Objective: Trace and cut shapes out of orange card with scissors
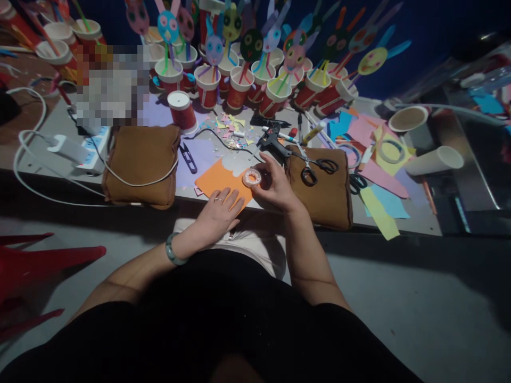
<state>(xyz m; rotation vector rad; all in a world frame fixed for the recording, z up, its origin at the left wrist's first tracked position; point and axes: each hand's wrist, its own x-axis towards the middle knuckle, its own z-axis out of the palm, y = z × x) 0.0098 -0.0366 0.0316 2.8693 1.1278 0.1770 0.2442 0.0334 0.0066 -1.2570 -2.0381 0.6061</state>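
Note:
My left hand point(223, 213) lies flat on a sheet of orange paper point(217, 178) at the table's front edge, its fingers stretched out. Between the thumb and fingers of my right hand point(275, 183) is a small roll of tape point(252, 177), held over the paper's right side; orange shows through its hole. Just behind that hand rests a black hot glue gun point(273, 142). To the left of the paper lie dark thread snips point(187, 156) on a purple sheet. A pair of scissors point(309, 171) sits on the brown cushion point(333, 199) beside my right wrist.
Red paper cups point(208, 88) with colourful rabbit-faced figures crowd the back. One cup point(182, 113) stands upside down nearer. Another brown cushion point(141, 165) and a power strip point(93, 151) with white cables are at left. Paper scraps point(385, 183) and a white cup point(437, 160) lie right.

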